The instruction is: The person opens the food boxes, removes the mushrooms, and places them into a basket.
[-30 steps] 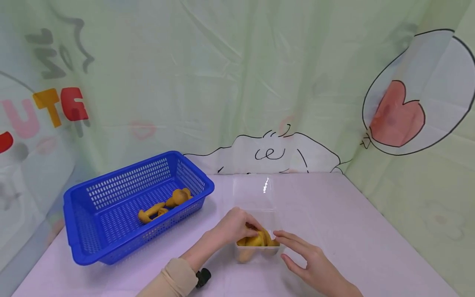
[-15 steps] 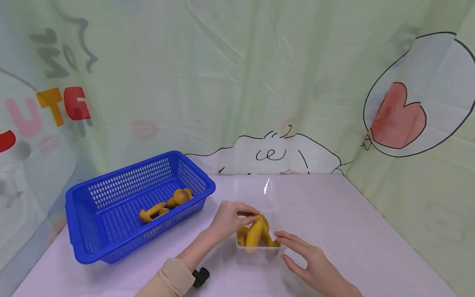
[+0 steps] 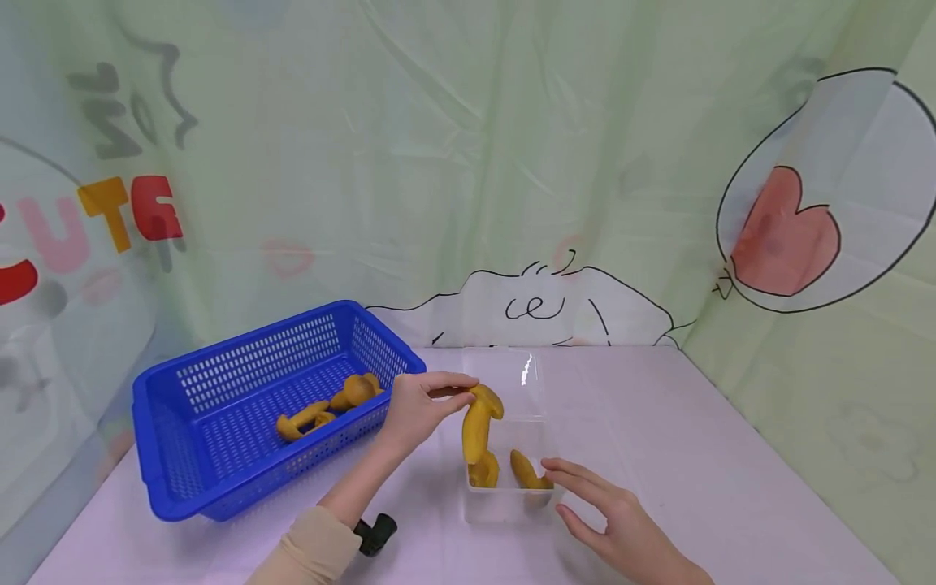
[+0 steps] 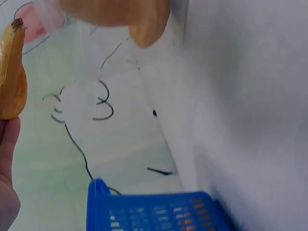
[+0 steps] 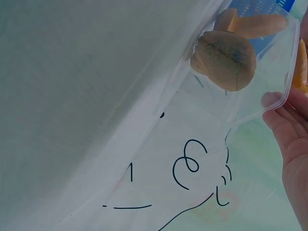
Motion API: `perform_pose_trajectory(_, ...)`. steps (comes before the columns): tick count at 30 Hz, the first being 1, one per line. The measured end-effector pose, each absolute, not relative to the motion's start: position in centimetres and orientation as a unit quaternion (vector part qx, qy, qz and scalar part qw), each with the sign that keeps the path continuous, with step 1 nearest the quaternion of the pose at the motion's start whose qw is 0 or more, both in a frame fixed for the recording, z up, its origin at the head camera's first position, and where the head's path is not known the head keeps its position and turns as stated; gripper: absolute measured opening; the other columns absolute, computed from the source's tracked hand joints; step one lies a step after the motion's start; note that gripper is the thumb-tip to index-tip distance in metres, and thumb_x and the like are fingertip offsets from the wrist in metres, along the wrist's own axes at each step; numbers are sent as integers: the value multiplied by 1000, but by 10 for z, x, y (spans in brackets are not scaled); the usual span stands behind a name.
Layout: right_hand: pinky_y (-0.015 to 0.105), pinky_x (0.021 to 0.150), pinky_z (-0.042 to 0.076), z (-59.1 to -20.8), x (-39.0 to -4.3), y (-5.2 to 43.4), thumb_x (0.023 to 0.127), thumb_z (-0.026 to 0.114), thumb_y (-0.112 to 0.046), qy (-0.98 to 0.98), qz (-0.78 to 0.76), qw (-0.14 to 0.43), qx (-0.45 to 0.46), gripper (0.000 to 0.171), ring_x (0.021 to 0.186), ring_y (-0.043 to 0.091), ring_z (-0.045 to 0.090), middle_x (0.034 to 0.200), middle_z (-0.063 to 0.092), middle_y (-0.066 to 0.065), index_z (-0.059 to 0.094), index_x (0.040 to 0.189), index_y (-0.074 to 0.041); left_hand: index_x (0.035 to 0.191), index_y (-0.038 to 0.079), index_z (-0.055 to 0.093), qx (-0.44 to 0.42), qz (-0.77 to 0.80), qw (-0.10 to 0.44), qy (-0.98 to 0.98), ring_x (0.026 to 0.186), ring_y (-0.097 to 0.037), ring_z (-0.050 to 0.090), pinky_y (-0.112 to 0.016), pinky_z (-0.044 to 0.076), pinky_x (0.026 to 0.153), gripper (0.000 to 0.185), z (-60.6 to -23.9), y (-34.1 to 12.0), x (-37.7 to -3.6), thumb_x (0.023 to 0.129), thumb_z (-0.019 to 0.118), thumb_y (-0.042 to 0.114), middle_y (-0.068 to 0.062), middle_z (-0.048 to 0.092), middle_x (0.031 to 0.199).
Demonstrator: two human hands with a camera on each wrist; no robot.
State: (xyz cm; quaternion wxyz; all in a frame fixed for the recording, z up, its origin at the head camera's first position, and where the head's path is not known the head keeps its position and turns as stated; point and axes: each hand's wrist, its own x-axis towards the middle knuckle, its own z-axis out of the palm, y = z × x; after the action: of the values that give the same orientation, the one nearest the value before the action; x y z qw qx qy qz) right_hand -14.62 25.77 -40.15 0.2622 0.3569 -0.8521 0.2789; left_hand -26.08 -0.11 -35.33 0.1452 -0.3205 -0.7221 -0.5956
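My left hand pinches a long yellow-brown mushroom by its cap and holds it above the left edge of a clear plastic box. The same mushroom shows at the left edge of the left wrist view, against my fingers. Two more mushrooms lie inside the box. My right hand rests with straight fingers against the box's right side; its fingertips touch the clear wall in the right wrist view, where a mushroom cap shows through.
A blue plastic basket with several mushrooms stands at the left of the pale lilac table. The box's clear lid stands open behind it. A printed green curtain hangs behind and to the right.
My left hand has lifted one mushroom out of the clear box, up and to the left toward the basket. My right hand has stayed against the box.
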Motion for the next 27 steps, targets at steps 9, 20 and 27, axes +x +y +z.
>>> perform_pose_trajectory(9,14,93,38,-400,-146,260,85,66,-6,-847,285,251,372,40,113,17,53,124,56,8,57,123,-8,95,-3,72,-253,-613,245,-707,79,-24,67,-29,55,71,19,-339,-39,-270,76,72,0,-13,69,88)
perform_pose_trajectory(20,15,93,39,-400,-147,260,85,66,-10,-853,282,250,362,39,113,18,54,125,56,7,58,123,-9,95,-3,71,-103,-570,375,-724,79,-22,67,-13,50,66,18,-338,-77,-279,79,71,3,-14,69,89)
perform_pose_trajectory(27,13,92,39,-404,-148,260,72,72,4,-850,283,260,359,54,111,18,55,124,57,8,58,123,-10,96,-7,70,-42,-524,397,-753,78,-27,67,-12,50,64,17,-342,-83,-281,80,69,-2,-18,68,90)
